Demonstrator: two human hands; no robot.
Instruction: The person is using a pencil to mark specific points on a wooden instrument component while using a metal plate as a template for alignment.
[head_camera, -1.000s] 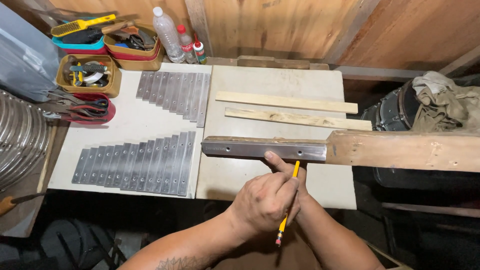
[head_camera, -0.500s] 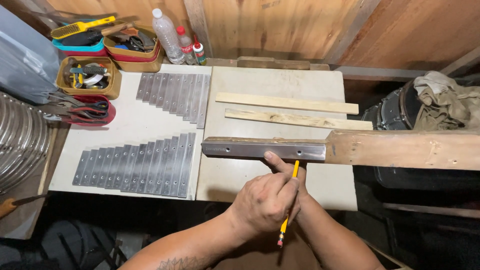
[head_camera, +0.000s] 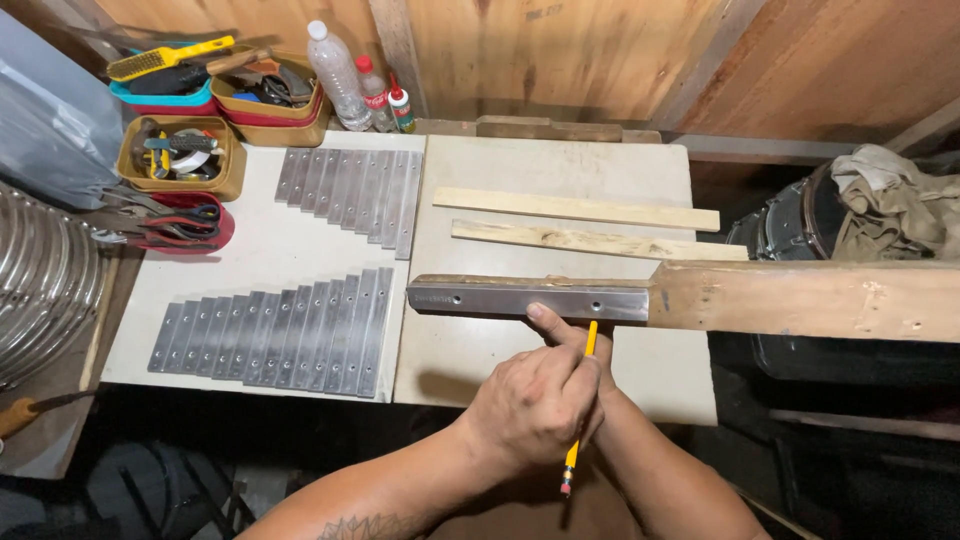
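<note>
Nothing has moved since a moment ago. Your left hand (head_camera: 535, 405) covers your right, fingers closed around the yellow pencil (head_camera: 580, 400), fingertip touching the long grey metal bar (head_camera: 530, 298) on the pale worktop (head_camera: 560, 170).

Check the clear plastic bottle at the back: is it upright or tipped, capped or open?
Upright and capped. The clear plastic bottle stands against the wooden wall, its white cap on top.

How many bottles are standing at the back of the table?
3, side by side against the wooden wall: a tall clear bottle, a shorter red-capped bottle, and a small green-capped bottle rightmost.
</note>
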